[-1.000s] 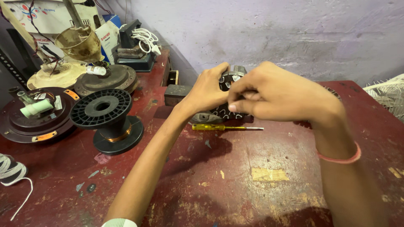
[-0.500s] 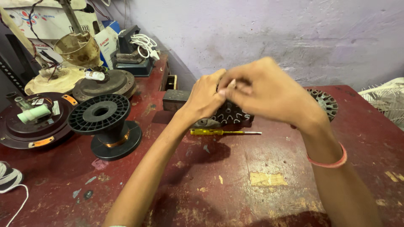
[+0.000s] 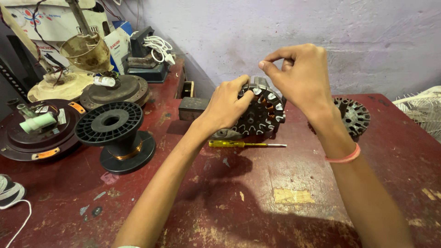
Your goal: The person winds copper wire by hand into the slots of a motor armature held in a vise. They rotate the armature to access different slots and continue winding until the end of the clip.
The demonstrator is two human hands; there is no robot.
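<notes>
head view: left hand [image 3: 228,106] grip clasps stator [image 3: 262,112], half hidden; right hand [image 3: 301,76] pinched.

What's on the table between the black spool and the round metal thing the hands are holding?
In the head view, only bare red table lies between the black spool and the fan stator that the left hand grips.

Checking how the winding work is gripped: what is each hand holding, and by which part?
The left hand holds the round slotted stator by its upper-left rim. The right hand pinches thumb and forefinger together above it; whether it holds a wire cannot be told.
</notes>
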